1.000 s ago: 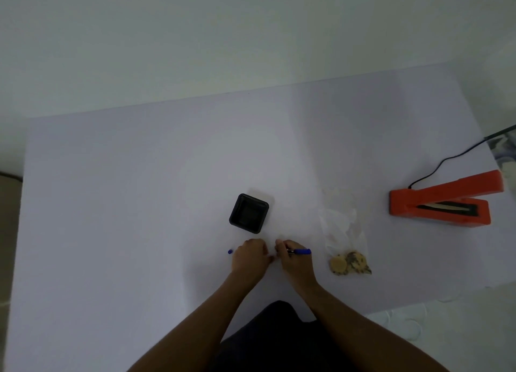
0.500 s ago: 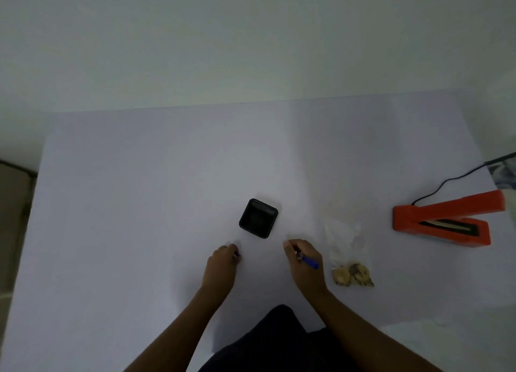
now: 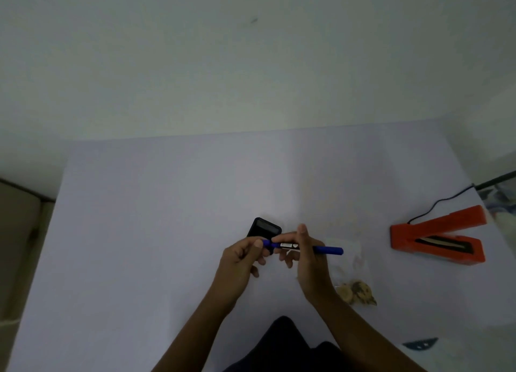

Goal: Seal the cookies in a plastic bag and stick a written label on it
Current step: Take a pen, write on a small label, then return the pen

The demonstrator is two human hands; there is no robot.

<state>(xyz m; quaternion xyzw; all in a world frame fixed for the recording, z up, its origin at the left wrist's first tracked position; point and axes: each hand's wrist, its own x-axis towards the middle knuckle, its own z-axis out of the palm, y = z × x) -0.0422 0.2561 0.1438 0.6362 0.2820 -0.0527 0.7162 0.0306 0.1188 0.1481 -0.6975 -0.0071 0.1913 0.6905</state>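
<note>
Both grips, left hand (image 3: 243, 255) and right hand (image 3: 303, 255), clamp the pen (image 3: 304, 248) above open table (image 3: 139, 232).

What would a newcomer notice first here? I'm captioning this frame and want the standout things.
The bright orange heat sealer, its arm raised open and black cord trailing, stands out at the table's right edge. At the centre, both hands hold a blue marker level above the table: the left hand at its cap end, the right hand around the barrel. A clear bag of cookies lies right of the hands, and a small black box sits just behind them.
</note>
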